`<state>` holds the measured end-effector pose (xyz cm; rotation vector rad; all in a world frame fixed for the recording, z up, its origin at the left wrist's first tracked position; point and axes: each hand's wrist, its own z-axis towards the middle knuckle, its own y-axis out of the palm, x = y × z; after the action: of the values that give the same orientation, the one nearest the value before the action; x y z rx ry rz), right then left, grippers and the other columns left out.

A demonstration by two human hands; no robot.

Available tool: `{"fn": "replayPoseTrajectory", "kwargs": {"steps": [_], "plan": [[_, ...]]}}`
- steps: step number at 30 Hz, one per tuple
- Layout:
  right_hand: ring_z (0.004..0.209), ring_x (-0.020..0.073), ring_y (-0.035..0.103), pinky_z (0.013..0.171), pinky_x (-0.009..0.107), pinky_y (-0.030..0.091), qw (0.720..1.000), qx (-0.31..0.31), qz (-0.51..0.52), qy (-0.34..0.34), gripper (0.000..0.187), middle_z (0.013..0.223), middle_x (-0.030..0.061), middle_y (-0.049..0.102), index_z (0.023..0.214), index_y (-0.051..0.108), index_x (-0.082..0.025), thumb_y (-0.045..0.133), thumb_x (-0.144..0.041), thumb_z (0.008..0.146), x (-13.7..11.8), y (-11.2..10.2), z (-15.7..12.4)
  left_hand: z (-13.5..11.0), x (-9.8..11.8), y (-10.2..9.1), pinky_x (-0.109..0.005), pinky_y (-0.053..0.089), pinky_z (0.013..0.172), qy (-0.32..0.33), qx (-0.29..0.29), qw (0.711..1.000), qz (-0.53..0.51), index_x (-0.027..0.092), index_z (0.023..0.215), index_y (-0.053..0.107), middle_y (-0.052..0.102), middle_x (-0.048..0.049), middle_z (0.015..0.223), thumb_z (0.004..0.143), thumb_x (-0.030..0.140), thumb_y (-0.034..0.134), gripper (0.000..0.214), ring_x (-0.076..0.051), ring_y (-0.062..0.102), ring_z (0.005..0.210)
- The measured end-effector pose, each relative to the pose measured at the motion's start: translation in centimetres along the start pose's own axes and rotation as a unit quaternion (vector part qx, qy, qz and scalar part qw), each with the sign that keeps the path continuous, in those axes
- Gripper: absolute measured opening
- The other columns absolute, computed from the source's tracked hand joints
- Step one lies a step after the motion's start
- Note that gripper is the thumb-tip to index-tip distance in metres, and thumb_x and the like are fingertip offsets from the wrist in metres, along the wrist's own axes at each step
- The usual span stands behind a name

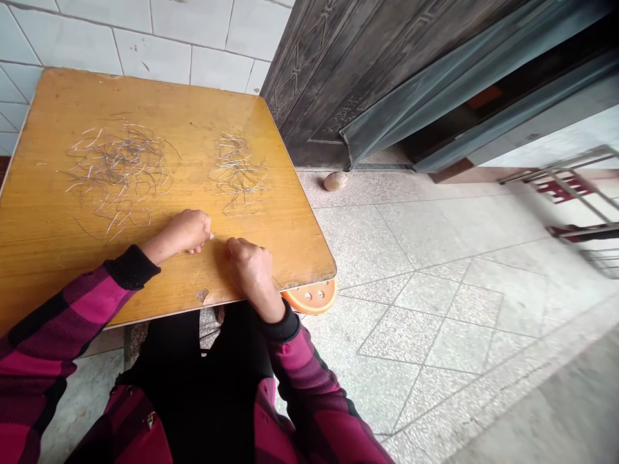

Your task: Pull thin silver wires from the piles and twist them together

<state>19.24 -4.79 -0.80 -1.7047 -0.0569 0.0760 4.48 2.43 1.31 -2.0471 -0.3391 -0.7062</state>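
My left hand (188, 232) is closed in a pinch low over the table, its fingertips pointing right. Close beside it, my right hand (252, 263) is curled into a pinch near the table's front edge. A thin wire seems to run between the two pinches, though it is barely visible. Beyond my left hand lies a wide, tangled heap of thin wires (120, 161), some shiny and some dark. A smaller heap of wires (238, 173) is spread beyond my right hand.
The wooden table (193, 122) has a chipped front edge and stands against a white tiled wall (159, 48). An orange stool (314, 298) pokes out below its right corner. On the floor sits a ball (335, 181) by a dark door (329, 77); a metal rack (580, 193) is far right.
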Motion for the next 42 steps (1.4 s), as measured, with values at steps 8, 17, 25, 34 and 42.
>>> {"fn": "replayPoseTrajectory", "kwargs": {"steps": [8,17,25,34,42], "plan": [[0.082,0.0168,0.062,0.057,0.025,0.033,0.999,-0.014,-0.039,-0.012,0.022,0.095,0.0079,0.066,0.1,0.063,-0.019,0.041,-0.015,0.098,1.3,-1.1,-2.9,0.0,-0.2,0.3,-0.019,0.044,0.045,-0.003,0.011,1.0,-0.023,0.016,0.061,0.05,0.064,-0.0027,0.057,0.085,0.021,0.061,0.027,-0.012,0.063,0.049],[0.083,0.0178,0.063,0.06,0.026,0.037,0.994,-0.061,-0.035,-0.081,0.033,0.096,0.0076,0.068,0.12,0.059,-0.019,0.042,-0.006,0.094,2.0,-2.0,-5.3,0.3,-0.4,0.4,-0.02,0.044,0.044,-0.004,0.013,0.999,-0.029,0.016,0.063,0.051,0.065,-0.004,0.059,0.085,0.02,0.06,0.024,-0.014,0.064,0.05],[0.081,0.0182,0.065,0.062,0.027,0.043,0.988,-0.114,-0.021,-0.104,0.03,0.099,0.0108,0.067,0.107,0.063,-0.015,0.04,-0.003,0.093,0.0,-2.5,-6.6,0.3,-0.4,0.3,-0.021,0.046,0.047,-0.002,0.008,1.0,-0.011,0.015,0.066,0.056,0.067,-0.0046,0.06,0.085,0.019,0.06,0.02,-0.014,0.064,0.051],[0.089,0.0203,0.063,0.064,0.027,0.047,0.985,-0.089,-0.01,-0.148,0.027,0.102,0.0121,0.064,0.11,0.062,-0.015,0.039,-0.01,0.097,-3.2,-1.8,-6.6,0.3,-0.2,0.3,-0.021,0.045,0.048,0.007,0.004,0.999,0.035,0.012,0.07,0.061,0.066,-0.0049,0.057,0.087,0.027,0.061,0.022,-0.012,0.059,0.046],[0.089,0.0218,0.059,0.064,0.029,0.045,0.964,-0.048,-0.041,-0.26,0.024,0.102,0.0133,0.065,0.103,0.065,-0.014,0.043,-0.009,0.094,-4.1,-0.8,-4.9,1.0,-0.7,0.5,-0.024,0.048,0.054,0.022,0.004,0.999,0.046,0.011,0.071,0.066,0.07,-0.0072,0.063,0.085,0.027,0.062,0.022,-0.012,0.06,0.048]]}}
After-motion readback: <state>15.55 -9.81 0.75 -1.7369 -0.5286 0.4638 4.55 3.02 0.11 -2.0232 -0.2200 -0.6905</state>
